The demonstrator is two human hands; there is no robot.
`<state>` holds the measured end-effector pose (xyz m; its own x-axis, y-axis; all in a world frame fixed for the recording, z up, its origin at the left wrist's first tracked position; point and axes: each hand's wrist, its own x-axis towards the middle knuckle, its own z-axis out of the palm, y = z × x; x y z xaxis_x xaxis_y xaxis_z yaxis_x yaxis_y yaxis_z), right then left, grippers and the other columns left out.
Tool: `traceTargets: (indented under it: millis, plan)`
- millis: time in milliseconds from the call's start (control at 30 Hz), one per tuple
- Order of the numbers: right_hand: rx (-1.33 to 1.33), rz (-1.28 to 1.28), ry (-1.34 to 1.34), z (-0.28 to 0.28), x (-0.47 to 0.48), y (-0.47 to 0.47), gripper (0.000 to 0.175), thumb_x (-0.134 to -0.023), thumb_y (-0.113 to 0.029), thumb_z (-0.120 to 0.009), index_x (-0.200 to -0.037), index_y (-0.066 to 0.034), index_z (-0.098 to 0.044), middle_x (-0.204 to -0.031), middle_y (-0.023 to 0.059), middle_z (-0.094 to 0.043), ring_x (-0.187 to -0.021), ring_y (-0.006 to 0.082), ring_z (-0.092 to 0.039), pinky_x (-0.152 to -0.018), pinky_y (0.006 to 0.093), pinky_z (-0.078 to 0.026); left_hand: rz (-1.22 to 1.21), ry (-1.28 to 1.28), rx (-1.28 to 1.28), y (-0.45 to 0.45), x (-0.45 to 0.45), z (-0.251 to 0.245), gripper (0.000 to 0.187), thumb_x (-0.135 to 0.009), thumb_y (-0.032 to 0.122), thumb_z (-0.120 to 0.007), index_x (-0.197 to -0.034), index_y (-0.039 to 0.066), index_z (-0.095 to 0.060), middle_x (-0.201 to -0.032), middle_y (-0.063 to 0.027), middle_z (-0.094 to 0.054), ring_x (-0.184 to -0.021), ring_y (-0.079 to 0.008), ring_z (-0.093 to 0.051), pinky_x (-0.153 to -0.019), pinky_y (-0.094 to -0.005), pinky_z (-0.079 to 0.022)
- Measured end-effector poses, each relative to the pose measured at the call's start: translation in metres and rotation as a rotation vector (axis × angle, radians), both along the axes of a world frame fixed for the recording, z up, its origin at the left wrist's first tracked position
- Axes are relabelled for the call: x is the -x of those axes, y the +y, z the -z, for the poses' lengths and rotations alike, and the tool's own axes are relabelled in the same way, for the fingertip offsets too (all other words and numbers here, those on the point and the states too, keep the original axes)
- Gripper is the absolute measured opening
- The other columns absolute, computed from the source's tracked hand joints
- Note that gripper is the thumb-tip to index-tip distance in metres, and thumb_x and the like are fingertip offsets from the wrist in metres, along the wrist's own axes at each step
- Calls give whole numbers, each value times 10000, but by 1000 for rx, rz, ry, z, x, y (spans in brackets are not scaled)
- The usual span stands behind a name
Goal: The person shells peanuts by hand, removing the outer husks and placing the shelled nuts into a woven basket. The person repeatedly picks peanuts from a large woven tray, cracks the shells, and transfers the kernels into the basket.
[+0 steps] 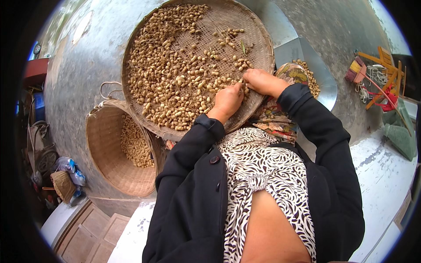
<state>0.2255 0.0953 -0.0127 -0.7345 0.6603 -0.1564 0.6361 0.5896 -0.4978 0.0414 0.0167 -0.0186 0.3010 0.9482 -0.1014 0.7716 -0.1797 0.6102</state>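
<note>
A large round woven bamboo tray [223, 16] lies across my lap, spread with unshelled peanuts [154, 75] that are thickest on its left side. Both my hands are over its near right part, close together. My left hand [229, 101] is curled with its fingertips down among the peanuts. Beside it, my right hand [263, 81] has bent fingers almost meeting the left ones; a peanut or stem may be between them, but the fingers hide it. Thin stalks and a green leaf [243, 47] lie on the tray beyond my hands.
A deep woven basket [105, 154] with peanuts stands at the left, close to the tray. At the right, a sheet-metal pan [329, 90] holds more peanuts. Farther right are a wooden folding chair [389, 65], rope [376, 74] and a green sack [399, 131] on the concrete floor.
</note>
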Motion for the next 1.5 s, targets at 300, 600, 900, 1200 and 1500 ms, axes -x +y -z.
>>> traceTargets:
  millis: [300,600,900,1200,1500]
  plan:
    - [1070,493,709,-73,-31,36,215,-900,-238,-695,-804,-60,-621,-724,-6,-583,-688,70,-553,-610,271,-457,-125,-259,112,-1,7,-18,251,-879,288,-669,-996,67,-641,-803,-153,-698,-731,-316,-684,-649,-423,-540]
    - [-31,-20,-202,-37,-10,15,152,-822,-226,-674,-877,-89,-710,-893,148,-701,-882,342,-672,-755,447,-526,-260,-411,182,-9,19,-18,261,-869,217,-705,-1042,23,-679,-621,-61,-579,-559,-114,-545,-539,-279,-453]
    - [1257,697,821,-46,-24,14,136,-960,-247,-606,-946,-113,-582,-758,-56,-527,-623,51,-459,-541,200,-390,-105,-225,38,2,-17,-8,204,-898,197,-631,-1007,37,-696,-716,-123,-666,-621,-230,-633,-610,-377,-505]
    - [1169,778,751,-50,-18,-10,181,-960,-235,-608,-844,-112,-544,-709,-51,-493,-605,52,-429,-539,199,-357,-224,-908,261,14,-38,1,170,-985,178,-605,-966,10,-595,-747,27,-557,-661,-51,-450,-566,-245,-391]
    - [1169,605,599,-48,1,-25,172,-953,-248,-629,-944,-77,-631,-740,-53,-534,-609,38,-432,-543,199,-349,-289,-885,354,-15,-10,-15,207,-945,158,-498,-834,16,-599,-679,11,-534,-615,-69,-462,-559,-255,-408]
